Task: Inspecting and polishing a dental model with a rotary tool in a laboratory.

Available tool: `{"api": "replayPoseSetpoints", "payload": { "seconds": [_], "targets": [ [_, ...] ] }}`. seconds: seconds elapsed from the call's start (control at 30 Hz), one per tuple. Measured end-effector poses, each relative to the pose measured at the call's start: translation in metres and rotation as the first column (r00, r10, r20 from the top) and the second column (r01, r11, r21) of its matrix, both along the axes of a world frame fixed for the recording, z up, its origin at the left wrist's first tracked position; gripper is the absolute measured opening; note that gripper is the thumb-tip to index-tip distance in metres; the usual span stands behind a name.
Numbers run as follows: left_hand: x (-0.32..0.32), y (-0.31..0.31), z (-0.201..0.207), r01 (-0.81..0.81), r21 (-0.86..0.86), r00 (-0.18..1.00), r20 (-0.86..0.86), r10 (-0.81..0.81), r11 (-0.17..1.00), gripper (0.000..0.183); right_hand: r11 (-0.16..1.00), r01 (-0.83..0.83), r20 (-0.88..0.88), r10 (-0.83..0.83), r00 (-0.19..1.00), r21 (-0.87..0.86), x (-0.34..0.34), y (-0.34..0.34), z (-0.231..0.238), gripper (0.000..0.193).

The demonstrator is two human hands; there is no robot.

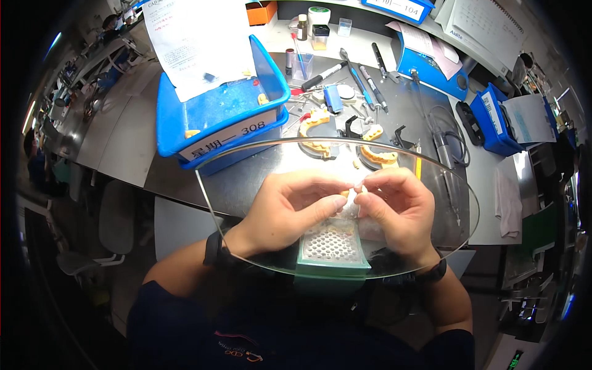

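Observation:
My left hand [280, 209] pinches a small tan piece [345, 193], mostly hidden by the fingertips, that looks like a tooth die. Close against it, my right hand [401, 203] has its thumb and fingers closed on a tiny whitish piece [364, 189], possibly a tooth crown. Both hands are seen through a clear curved shield [246, 253], above a perforated grille [333, 246] in a green frame. Just beyond the fingers stand two dental models, one with a red-marked tooth [316, 145] and another tan arch [379, 155]. A small loose tan piece [356, 164] lies between them.
At the left, a blue bin [271, 74] holds a paper sheet [197, 43] and small tan pieces. Pens [373, 86], a blue block [333, 98] and black clamp-like parts [404, 137] lie behind the models. To the right rests a corded handpiece [443, 148].

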State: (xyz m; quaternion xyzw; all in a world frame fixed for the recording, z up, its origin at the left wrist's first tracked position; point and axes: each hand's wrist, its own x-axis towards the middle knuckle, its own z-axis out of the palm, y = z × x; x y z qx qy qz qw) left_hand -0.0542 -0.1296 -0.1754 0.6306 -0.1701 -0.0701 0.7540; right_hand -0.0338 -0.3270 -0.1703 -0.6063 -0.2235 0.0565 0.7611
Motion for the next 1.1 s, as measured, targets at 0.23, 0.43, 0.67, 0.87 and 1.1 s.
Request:
{"api": "replayPoseSetpoints", "payload": {
  "seconds": [0.23,0.43,0.67,0.87,1.1],
  "targets": [
    [-0.005,-0.006,-0.015,-0.189,0.035,0.965,0.191,0.179,0.981,0.018,0.996,-0.076,-0.008,0.076,0.997,-0.053,-0.003,-0.004,-0.01,0.017],
    [-0.002,-0.005,-0.018,-0.245,0.112,0.905,0.383,0.186,0.963,0.015,0.993,-0.038,0.12,0.051,0.991,-0.115,0.0,-0.004,-0.01,0.021],
    [-0.001,0.0,-0.016,-0.207,0.115,0.868,0.481,0.128,0.972,0.02,0.989,-0.08,0.144,0.097,0.985,-0.121,0.0,-0.005,-0.012,0.021],
    [0.002,-0.002,-0.014,-0.227,0.116,0.833,0.537,0.132,0.967,0.023,0.987,-0.098,0.18,0.12,0.976,-0.128,0.002,-0.004,-0.012,0.023],
    [-0.001,-0.002,-0.011,-0.27,0.119,0.821,0.547,0.164,0.956,0.022,0.981,-0.018,0.303,0.078,0.95,-0.195,0.003,-0.005,-0.008,0.018]
  ]
}}
